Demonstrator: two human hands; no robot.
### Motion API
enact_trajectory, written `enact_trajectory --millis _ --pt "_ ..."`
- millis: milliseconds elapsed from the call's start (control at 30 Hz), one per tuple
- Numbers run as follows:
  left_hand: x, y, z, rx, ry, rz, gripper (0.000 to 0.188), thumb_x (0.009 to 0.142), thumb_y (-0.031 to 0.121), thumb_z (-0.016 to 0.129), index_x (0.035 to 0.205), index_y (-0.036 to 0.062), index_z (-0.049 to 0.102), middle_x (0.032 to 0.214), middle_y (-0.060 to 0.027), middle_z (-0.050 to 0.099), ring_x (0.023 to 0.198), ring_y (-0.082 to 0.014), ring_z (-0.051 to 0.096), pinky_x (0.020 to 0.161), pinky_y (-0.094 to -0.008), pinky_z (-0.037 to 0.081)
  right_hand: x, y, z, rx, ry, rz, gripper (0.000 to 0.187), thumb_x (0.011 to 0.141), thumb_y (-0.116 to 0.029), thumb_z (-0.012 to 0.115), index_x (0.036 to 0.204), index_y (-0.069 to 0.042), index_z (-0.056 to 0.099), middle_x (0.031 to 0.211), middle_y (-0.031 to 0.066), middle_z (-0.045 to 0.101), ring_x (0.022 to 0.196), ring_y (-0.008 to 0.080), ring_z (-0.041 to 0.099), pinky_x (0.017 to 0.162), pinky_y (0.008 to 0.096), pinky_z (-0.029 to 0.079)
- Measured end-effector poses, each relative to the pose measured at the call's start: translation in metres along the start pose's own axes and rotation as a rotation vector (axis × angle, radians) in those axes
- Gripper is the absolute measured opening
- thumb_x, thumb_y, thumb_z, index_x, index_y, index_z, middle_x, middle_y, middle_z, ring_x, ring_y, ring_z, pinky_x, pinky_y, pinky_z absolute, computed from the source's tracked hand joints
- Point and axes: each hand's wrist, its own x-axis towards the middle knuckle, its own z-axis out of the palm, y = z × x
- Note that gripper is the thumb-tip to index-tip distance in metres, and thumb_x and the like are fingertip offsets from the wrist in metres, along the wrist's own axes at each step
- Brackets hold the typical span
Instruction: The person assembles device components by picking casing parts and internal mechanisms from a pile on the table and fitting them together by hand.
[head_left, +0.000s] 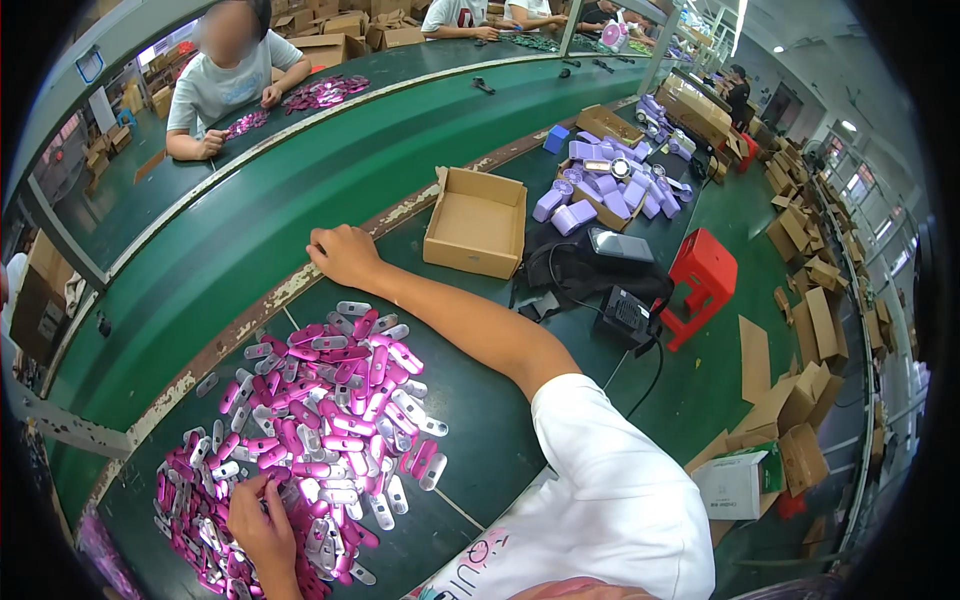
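Note:
A broad heap of small oval pieces (345,425), glossy pink on some faces and silver-grey on others, is spread over the dark green tabletop (480,400). My left hand (262,525) is in the near part of this heap, its fingers bent and drawn together; what lies between the fingertips is too small to make out. Stretched far across the table, my right hand (345,257) sits on the worn rail (285,290) beside the conveyor belt. Its fingers curl down over the rail, hiding whatever they may hold.
An open cardboard box (475,225) stands right of my right hand. Beyond it are purple plastic housings (610,185), a black bag (560,270) and a power adapter with a cable (628,315). A red stool (703,280) is at the right. A person (235,80) sits across the green belt (330,165).

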Motion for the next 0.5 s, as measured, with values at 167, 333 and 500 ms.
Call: enact_trajectory --millis 167,333,500 --pt "0.0012 -0.0009 -0.0003 -0.03 0.008 0.011 0.008 0.083 -0.001 0.06 0.088 -0.0059 0.056 0.081 -0.0166 0.059 0.071 -0.0343 0.057 0.065 -0.0409 0.044 -0.0002 -0.0011 -0.0008 0.006 -0.004 0.0 0.018 0.081 -0.023 0.061 0.075 -0.005 0.063 0.065 0.0154 0.063 0.065 0.0366 0.063 0.062 0.0482 0.05" --pt "0.0034 0.0027 -0.0023 -0.014 -0.011 0.056 0.009 0.082 -0.002 0.061 0.089 -0.0058 0.056 0.082 -0.017 0.059 0.071 -0.035 0.057 0.067 -0.0412 0.045 0.0002 0.0005 0.0 -0.001 -0.004 -0.039 0.017 0.081 -0.022 0.06 0.076 -0.005 0.062 0.065 0.016 0.063 0.065 0.0374 0.063 0.062 0.0492 0.05" --pt "0.0036 0.0014 -0.002 -0.007 -0.017 0.084 0.01 0.081 -0.002 0.061 0.089 -0.0057 0.056 0.082 -0.0176 0.058 0.072 -0.0359 0.057 0.07 -0.0421 0.047 0.0005 0.0006 0.0004 -0.028 -0.015 -0.055 0.016 0.081 -0.021 0.06 0.078 -0.005 0.062 0.067 0.0146 0.063 0.066 0.0368 0.063 0.062 0.0482 0.05"
